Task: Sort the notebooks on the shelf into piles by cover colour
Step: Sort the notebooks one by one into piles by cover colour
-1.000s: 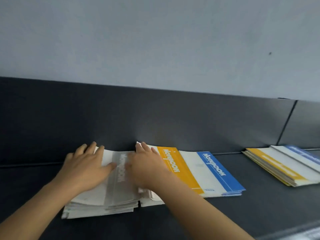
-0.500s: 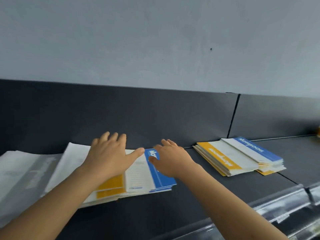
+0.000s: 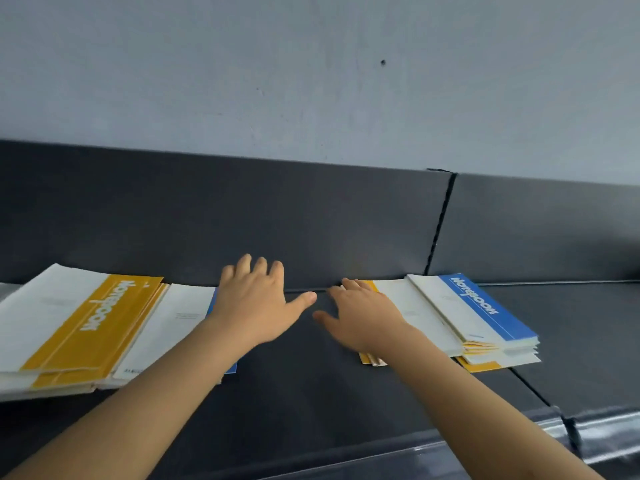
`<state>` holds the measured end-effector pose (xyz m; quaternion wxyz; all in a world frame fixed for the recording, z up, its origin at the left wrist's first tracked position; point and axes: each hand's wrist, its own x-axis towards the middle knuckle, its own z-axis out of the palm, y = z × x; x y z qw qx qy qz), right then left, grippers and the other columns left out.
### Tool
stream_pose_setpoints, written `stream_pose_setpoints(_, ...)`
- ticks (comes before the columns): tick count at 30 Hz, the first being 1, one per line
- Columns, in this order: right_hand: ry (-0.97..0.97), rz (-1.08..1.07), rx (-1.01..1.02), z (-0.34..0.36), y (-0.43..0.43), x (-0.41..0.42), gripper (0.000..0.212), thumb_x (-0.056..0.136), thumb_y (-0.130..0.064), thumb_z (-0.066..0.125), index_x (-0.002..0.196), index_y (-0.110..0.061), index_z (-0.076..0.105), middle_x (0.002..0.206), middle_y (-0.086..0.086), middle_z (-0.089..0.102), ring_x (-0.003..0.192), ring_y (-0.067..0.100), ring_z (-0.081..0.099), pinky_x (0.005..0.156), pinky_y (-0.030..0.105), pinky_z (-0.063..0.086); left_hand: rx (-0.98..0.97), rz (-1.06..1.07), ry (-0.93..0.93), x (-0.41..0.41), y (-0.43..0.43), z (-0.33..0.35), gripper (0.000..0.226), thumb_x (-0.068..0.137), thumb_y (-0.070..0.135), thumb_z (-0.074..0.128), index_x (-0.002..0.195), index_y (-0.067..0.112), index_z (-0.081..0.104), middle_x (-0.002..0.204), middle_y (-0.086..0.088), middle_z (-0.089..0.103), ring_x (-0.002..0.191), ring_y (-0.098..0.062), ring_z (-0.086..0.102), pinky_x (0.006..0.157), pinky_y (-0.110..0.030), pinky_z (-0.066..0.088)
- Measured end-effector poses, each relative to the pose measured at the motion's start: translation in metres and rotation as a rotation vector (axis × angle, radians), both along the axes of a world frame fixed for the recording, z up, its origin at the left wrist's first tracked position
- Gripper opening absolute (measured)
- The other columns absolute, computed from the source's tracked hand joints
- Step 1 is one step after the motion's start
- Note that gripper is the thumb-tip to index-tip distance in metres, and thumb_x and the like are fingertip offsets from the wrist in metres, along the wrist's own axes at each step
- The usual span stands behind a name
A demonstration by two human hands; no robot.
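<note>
Reaching across the dark shelf [image 3: 311, 393], both hands spread flat and empty: left hand [image 3: 258, 301] over the yellow-and-blue notebooks [image 3: 90, 327] left of the shelf seam [image 3: 440, 230], right hand [image 3: 363, 315] on the mixed pile [image 3: 460, 313] beside it; risk: loose covers fan, colours re-mix.

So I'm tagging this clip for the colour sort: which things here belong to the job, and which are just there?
Part of the job:
- yellow notebook topping the left pile
- blue notebook topping the mixed right stack
- left hand, right hand, both open, flat

Just there:
- dark shelf
- its back panel
- grey wall
</note>
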<state>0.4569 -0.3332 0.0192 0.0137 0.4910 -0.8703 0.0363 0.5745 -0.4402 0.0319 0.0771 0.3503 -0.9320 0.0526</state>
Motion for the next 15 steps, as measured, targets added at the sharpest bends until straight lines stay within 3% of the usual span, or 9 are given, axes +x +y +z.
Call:
stream_pose_setpoints(4,-0.044,-0.075,0.032,-0.006,0.009,-0.022,0.054,0.094,-0.055,0.038,0.131,-0.016,0.048,0.127,0.006,0.051,0.124,0.025,0.042,0.097,0.038,0.038,0.015,-0.053,-0.022,-0.026,0.004,-0.007,0.086,0.089,0.075,0.019,0.151,0.016,0.025,0.156,-0.004,0.031,0.145,-0.028,0.021,0.112,-0.043,0.023)
stream_pose_setpoints(9,-0.056,-0.130,0.090,-0.007,0.026,-0.072,0.053,0.097,-0.051,0.035,0.135,-0.016,0.045,0.135,0.006,0.050,0.124,0.026,0.044,0.097,0.039,0.040,0.176,-0.075,-0.033,-0.071,0.018,-0.016,0.086,0.089,0.076,0.026,0.148,0.015,0.031,0.149,-0.006,0.043,0.137,-0.029,0.036,0.108,-0.043,0.030)
stream_pose_setpoints(11,-0.046,-0.150,0.098,-0.007,0.031,-0.096,0.052,0.098,-0.048,0.034,0.139,-0.017,0.042,0.141,0.006,0.047,0.128,0.026,0.043,0.101,0.040,0.039,0.244,-0.069,-0.027,-0.096,0.026,-0.017,0.074,0.089,0.073,0.035,0.135,0.016,0.046,0.138,-0.005,0.053,0.128,-0.028,0.046,0.101,-0.041,0.036)
stream_pose_setpoints(15,-0.075,-0.160,0.125,-0.025,0.028,-0.137,0.046,0.100,-0.043,0.030,0.135,-0.015,0.043,0.137,0.008,0.049,0.126,0.028,0.044,0.100,0.041,0.039,0.507,-0.031,0.112,-0.143,0.034,-0.038,0.037,0.082,0.058,0.056,0.087,0.023,0.064,0.099,0.003,0.070,0.094,-0.021,0.064,0.073,-0.033,0.047)
